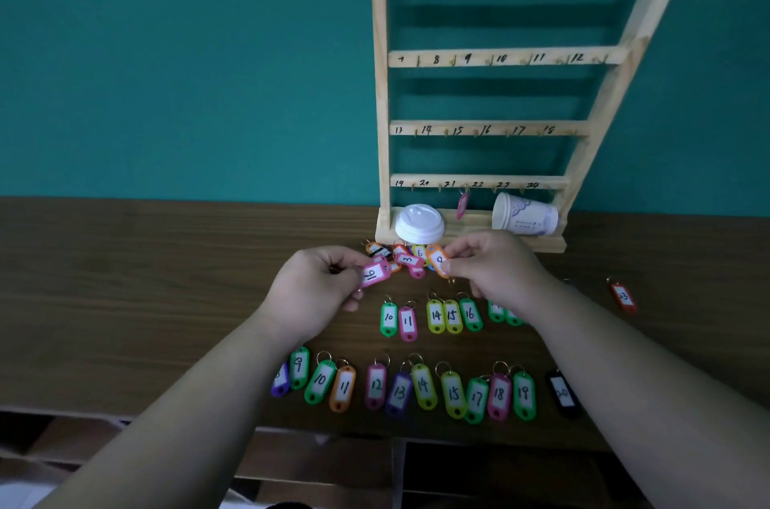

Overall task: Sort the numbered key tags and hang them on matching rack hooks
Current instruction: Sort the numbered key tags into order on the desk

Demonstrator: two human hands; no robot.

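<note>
Fingers [339, 258] of the left hand [316, 287] curl in and, with the thumb, pinch a pink key tag [375, 274] just left of the frame's centre. Its label seems to read 16, seen upside down. The right hand [496, 271], just right of centre, pinches an orange key tag [438, 259] between thumb and fingertips, and its number is too blurred to read. Between the two hands, just in front of the rack's foot, lies a small pile of tags [410, 257]. The wooden rack [381, 91] stands in the upper right of the frame against a teal wall [166, 50], its four rails numbered 1 to 24. A single pink tag [462, 205] hangs from a hook on the bottom rail, near 22. On the rack's base sit a white cup lid [418, 223] and, to its right, a paper cup [523, 214] on its side. Below the hands, on the brown table [125, 279], a short row of tags [435, 317] shows 10, 11, 14, 15 and 16. A longer row [423, 385] nearer the bottom edge shows numbers from 9 up to 19, with a black tag [562, 394] marked 20 to its right. A red tag [623, 297] lies apart at the right.
</note>
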